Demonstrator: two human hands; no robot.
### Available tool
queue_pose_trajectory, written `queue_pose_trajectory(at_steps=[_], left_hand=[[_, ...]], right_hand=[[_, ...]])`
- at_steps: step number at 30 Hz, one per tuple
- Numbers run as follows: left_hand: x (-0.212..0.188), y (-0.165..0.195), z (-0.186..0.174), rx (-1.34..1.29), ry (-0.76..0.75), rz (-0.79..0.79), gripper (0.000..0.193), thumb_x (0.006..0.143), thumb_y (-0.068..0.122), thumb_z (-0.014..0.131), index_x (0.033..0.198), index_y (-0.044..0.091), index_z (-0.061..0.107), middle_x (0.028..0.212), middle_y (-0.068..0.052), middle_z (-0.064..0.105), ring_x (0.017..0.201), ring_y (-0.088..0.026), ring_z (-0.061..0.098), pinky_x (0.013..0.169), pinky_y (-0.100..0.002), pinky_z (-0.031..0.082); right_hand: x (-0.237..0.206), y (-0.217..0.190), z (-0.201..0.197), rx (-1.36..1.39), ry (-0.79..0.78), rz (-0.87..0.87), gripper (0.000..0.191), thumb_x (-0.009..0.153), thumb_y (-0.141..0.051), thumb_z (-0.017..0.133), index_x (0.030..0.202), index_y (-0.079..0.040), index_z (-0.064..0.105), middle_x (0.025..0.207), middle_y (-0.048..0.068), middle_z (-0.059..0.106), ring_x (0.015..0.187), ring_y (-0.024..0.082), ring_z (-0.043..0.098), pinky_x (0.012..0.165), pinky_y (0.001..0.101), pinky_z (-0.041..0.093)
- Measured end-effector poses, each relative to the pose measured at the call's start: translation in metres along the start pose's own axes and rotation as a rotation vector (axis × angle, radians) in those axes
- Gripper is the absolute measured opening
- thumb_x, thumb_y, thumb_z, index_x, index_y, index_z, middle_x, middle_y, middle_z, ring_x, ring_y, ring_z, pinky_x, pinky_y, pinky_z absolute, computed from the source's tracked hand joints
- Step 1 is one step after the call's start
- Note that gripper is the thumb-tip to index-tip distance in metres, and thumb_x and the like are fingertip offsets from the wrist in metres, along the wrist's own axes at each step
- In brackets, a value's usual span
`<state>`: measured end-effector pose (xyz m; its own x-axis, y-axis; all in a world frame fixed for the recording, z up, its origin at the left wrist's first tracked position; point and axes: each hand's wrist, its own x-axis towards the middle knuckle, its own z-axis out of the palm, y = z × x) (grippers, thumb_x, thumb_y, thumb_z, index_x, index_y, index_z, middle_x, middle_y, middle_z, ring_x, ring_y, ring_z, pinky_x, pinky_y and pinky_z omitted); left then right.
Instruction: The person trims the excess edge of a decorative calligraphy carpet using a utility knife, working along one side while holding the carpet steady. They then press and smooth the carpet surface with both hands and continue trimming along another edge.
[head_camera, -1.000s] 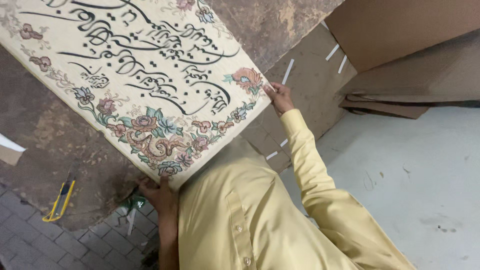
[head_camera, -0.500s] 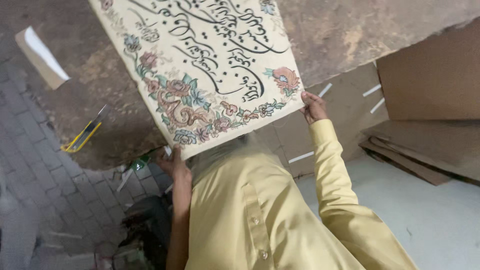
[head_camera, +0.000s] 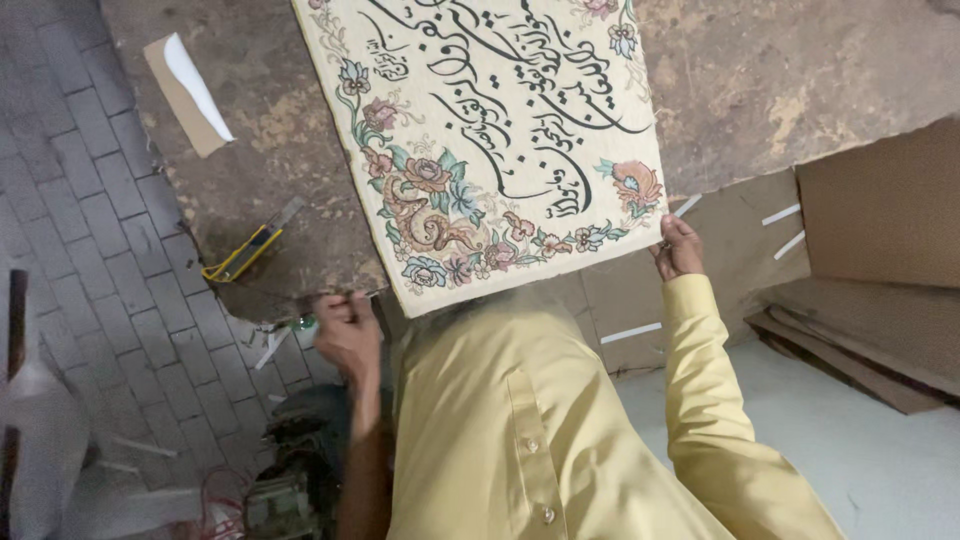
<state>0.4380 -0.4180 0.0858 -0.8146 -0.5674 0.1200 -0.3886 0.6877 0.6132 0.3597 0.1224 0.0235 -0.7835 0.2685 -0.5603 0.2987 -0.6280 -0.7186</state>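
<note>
A cream fabric panel (head_camera: 500, 150) with black flowing script and a floral border lies tilted over a worn brown tabletop (head_camera: 760, 90). My right hand (head_camera: 680, 248), in a yellow sleeve, pinches the panel's near right corner. My left hand (head_camera: 348, 328) is closed at the panel's near left corner, by the table's edge. A small green object (head_camera: 303, 323) shows just left of that hand. My yellow shirt (head_camera: 520, 430) hides what lies below the panel's near edge.
A yellow utility knife (head_camera: 245, 250) lies on the table's left part. A cardboard scrap with a white strip (head_camera: 185, 95) lies further back. Cardboard sheets (head_camera: 880, 210) with white tape strips stack at the right. A grey brick floor (head_camera: 90, 250) runs on the left, and a small machine with wires (head_camera: 280, 490) sits below.
The panel has swung more upright in view and shifted right. Both hands stay on its near corners. More brick floor and the left table edge now show.
</note>
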Motion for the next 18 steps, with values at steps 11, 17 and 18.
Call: queue_pose_trajectory(at_steps=[11,17,18], left_hand=[[0.158,-0.034,-0.034,0.455,-0.338,0.521,0.04,0.104,0.012,0.063,0.144,0.008,0.063,0.137,-0.017,0.061,0.124,-0.04,0.059,0.102,-0.053,0.048],[0.128,0.051,-0.006,0.191,-0.383,0.511,0.045,0.112,0.011,0.048,0.157,0.001,0.049,0.125,-0.028,0.052,0.112,-0.04,0.056,0.093,-0.052,0.049],[0.106,0.079,0.008,0.045,-0.42,0.488,0.043,0.114,0.011,0.043,0.156,0.002,0.048,0.125,-0.029,0.051,0.11,-0.037,0.056,0.093,-0.05,0.05]], right_hand=[[-0.009,0.002,-0.001,-0.027,0.091,-0.023,0.022,0.099,-0.01,0.068,0.118,-0.001,0.066,0.104,0.008,0.074,0.088,0.018,0.072,0.082,0.0409,0.064],[-0.016,0.008,-0.01,-0.091,0.185,-0.144,0.024,0.094,-0.016,0.08,0.111,-0.001,0.072,0.091,0.007,0.073,0.073,0.016,0.067,0.06,0.0321,0.055],[-0.019,0.009,-0.011,-0.133,0.232,-0.177,0.024,0.093,-0.017,0.079,0.11,-0.001,0.073,0.091,0.007,0.074,0.073,0.015,0.069,0.061,0.0313,0.058]])
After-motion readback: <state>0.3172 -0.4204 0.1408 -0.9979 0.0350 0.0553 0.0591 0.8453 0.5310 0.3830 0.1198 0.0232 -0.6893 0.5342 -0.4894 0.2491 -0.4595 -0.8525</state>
